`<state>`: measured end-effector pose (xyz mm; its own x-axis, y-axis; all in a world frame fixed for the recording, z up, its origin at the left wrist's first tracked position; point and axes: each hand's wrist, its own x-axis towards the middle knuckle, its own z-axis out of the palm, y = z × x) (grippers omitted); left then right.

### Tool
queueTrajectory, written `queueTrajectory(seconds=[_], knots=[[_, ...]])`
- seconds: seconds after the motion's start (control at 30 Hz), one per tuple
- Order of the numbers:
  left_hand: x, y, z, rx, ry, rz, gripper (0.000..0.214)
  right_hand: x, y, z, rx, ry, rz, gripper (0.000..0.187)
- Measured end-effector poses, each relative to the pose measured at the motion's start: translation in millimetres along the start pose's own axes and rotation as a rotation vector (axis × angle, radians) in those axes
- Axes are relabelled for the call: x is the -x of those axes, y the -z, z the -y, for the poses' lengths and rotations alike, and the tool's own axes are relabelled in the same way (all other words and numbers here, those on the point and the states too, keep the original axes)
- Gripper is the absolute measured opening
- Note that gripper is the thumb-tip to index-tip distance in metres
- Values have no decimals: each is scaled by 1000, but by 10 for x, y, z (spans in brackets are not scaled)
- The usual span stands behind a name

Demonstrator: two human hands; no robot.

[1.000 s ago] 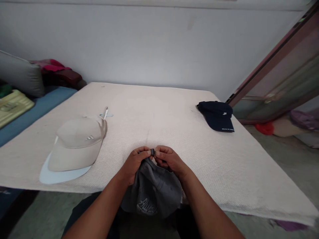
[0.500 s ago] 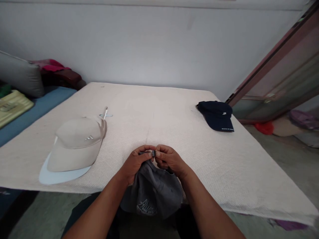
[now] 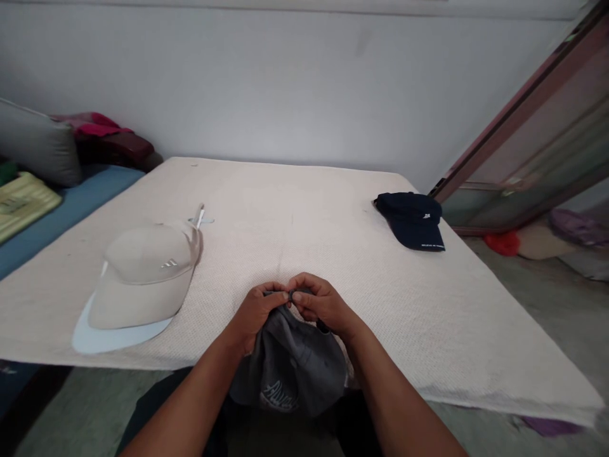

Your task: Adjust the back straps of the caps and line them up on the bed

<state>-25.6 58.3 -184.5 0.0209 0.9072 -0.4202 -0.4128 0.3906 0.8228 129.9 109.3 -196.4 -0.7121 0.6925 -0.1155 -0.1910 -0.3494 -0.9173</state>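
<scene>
A dark grey cap (image 3: pixel 304 362) with white lettering hangs at the near edge of the table, over my lap. My left hand (image 3: pixel 259 311) is closed on one side of its back strap. On the other side, my right hand (image 3: pixel 323 304) pinches the strap, its fingertips almost touching the left ones. Between the fingertips a small dark piece of the strap (image 3: pixel 291 296) shows; its fastening is too small to make out. Off to the left lies a beige cap (image 3: pixel 150 266) with a pale blue brim edge, and a navy cap (image 3: pixel 412 219) rests at the far right.
A cream cloth (image 3: pixel 266 209) covers the table, which stands against a white wall (image 3: pixel 266 89). To the left are a blue bench (image 3: pixel 102 190) and a grey cushion (image 3: pixel 40 143). Bundles, one of them a red bag (image 3: pixel 502 243), lie on the floor at right.
My right hand has shifted slightly left and up, closing the small gap at the strap between my fingertips. My left hand keeps its hold; the other caps have stayed put.
</scene>
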Motion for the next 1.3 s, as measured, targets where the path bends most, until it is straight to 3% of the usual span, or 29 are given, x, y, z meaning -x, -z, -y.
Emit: queueTrajectory(seconds=[0.27,0.47,0.6,0.83,1.0,1.13,1.3], knots=[[-28,14,22,21,-7,47,11,-7,27,4,186,193,-120,7],[-35,-22,38,8,58,33,8,-7,-16,5,-49,234,-169,8],[-40,-20,74,48,87,117,6,-5,2,18,-105,267,-245,9],[-22,-22,58,181,201,221,7,34,15,51,-295,247,-173,10],[3,-24,43,211,173,288,5,12,45,23,-274,258,-216,10],[17,-9,-2,257,144,272,9,54,89,3,-107,130,-217,17],[15,22,-41,294,109,265,9,195,60,17,-2,-140,0,25]])
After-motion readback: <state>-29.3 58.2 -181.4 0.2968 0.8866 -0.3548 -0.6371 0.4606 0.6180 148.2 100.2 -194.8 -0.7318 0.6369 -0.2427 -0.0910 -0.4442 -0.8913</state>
